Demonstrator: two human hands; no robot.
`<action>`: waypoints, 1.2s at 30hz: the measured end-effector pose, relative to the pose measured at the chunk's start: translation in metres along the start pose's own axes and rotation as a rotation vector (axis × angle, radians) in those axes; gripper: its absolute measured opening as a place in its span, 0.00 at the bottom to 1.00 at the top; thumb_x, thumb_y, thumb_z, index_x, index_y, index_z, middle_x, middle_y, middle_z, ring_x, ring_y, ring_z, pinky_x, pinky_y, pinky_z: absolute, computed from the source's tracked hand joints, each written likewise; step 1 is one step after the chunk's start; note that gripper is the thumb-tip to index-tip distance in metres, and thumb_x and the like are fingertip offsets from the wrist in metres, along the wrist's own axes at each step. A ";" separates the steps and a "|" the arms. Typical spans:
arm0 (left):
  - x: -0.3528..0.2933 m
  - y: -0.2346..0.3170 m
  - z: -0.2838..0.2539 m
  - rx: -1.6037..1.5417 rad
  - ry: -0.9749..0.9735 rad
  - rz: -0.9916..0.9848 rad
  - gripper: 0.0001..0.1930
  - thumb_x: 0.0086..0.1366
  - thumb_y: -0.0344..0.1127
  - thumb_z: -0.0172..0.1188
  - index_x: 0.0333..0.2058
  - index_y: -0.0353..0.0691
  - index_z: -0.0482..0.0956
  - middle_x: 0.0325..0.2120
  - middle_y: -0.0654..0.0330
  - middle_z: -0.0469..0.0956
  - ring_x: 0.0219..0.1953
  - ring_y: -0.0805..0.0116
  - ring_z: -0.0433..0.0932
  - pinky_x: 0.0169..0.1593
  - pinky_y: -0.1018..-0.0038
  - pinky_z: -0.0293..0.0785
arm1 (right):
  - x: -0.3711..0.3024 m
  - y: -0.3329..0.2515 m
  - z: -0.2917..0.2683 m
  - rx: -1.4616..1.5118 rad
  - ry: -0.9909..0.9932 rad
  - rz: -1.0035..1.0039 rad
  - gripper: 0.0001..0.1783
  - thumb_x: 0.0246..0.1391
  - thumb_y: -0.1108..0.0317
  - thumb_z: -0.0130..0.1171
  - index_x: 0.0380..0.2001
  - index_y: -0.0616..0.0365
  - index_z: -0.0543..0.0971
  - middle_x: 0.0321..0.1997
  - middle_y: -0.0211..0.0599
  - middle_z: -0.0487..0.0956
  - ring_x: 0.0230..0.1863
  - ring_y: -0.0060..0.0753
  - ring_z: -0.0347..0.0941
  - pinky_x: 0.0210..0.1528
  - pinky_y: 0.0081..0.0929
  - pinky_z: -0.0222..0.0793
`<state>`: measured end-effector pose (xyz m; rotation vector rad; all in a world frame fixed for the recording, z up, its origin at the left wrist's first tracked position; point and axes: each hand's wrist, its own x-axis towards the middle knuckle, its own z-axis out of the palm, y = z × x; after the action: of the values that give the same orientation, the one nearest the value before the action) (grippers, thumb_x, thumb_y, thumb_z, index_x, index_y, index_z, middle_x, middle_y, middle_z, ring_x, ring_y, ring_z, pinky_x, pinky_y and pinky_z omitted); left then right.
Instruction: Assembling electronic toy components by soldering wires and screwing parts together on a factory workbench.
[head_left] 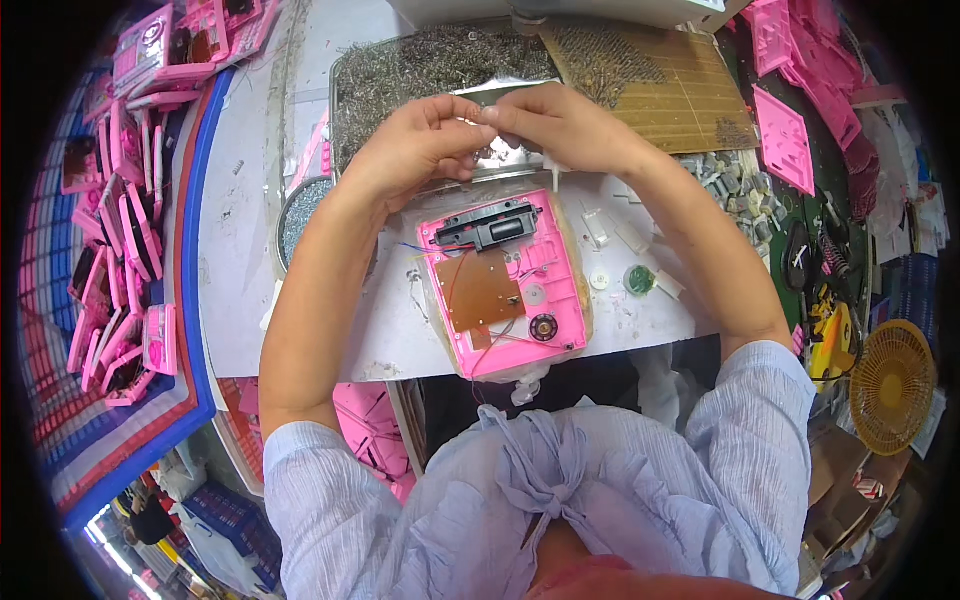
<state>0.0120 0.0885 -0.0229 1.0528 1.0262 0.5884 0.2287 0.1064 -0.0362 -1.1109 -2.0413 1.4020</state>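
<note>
My left hand and my right hand meet fingertip to fingertip above the near edge of a metal tray heaped with small, thin metal parts. Both hands are closed in a pinch, and whatever is between the fingers is too small to make out. Nearer to me lies an open pink plastic casing. Inside it are a black mechanism, a brown circuit board, thin wires and a small round black part.
Brown cardboard bearing dark small parts adjoins the tray. White and grey pieces cluster at right, near a green disc. A round container of tiny metal bits stands left. Pink casings pile up far left; a yellow-brown basket sits right.
</note>
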 end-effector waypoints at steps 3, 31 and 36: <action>-0.007 0.001 0.000 -0.132 -0.085 0.007 0.18 0.65 0.35 0.67 0.49 0.35 0.74 0.31 0.64 0.78 0.31 0.77 0.76 0.36 0.78 0.77 | -0.011 -0.017 -0.006 0.051 -0.041 0.103 0.21 0.69 0.51 0.55 0.34 0.61 0.78 0.24 0.17 0.69 0.25 0.13 0.61 0.28 0.21 0.58; -0.015 0.002 0.001 -0.193 -0.255 0.055 0.28 0.66 0.31 0.65 0.61 0.33 0.64 0.33 0.63 0.77 0.32 0.76 0.76 0.37 0.79 0.73 | -0.020 -0.008 0.007 -0.159 0.144 -0.364 0.16 0.68 0.56 0.55 0.38 0.59 0.80 0.25 0.33 0.77 0.24 0.29 0.70 0.28 0.30 0.65; -0.003 -0.012 -0.018 -0.691 -0.699 -0.038 0.27 0.66 0.32 0.64 0.61 0.34 0.67 0.33 0.60 0.77 0.30 0.76 0.75 0.36 0.76 0.75 | -0.017 -0.006 -0.007 -0.490 0.257 -0.644 0.08 0.62 0.62 0.61 0.41 0.51 0.82 0.31 0.45 0.81 0.30 0.46 0.78 0.32 0.36 0.70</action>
<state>-0.0062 0.0887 -0.0348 0.5399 0.1874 0.4385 0.2409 0.0956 -0.0262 -0.6438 -2.3032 0.4383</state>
